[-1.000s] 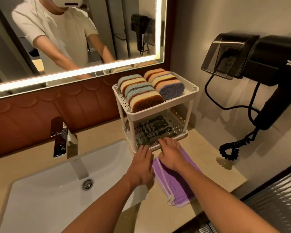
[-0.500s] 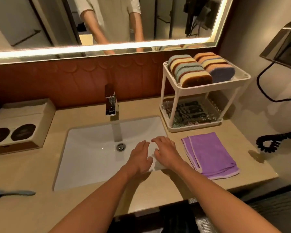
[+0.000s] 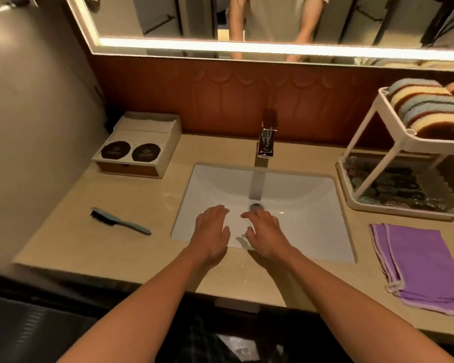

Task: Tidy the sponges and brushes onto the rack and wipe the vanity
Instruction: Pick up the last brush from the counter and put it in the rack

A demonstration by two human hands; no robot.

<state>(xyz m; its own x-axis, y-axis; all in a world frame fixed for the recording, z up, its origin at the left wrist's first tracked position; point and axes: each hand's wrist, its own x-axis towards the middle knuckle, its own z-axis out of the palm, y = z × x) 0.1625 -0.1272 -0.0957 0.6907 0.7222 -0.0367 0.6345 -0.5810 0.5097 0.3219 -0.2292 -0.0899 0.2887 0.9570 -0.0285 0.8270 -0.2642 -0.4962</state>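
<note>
The cloth (image 3: 419, 265) is laid folded on the tabletop (image 3: 116, 252), right of the sink (image 3: 312, 205). The left hand (image 3: 211, 231) and right hand (image 3: 266, 234) are held over the sink, fingers (image 3: 219, 209) loosely spread, nothing gripped. A brush (image 3: 121, 221) is seen lying further left. The rack (image 3: 393, 210), sponges (image 3: 427, 108) on top, is cut off; its lower shelf is blurred.

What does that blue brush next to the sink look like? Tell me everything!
The brush is long and thin, with a light blue handle that looks like plastic and dark bristles at one end. It lies flat on the beige counter, left of the white sink and in front of the box. The bristle end points away from the sink and the handle tip points toward it. Only the counter touches it.
</note>
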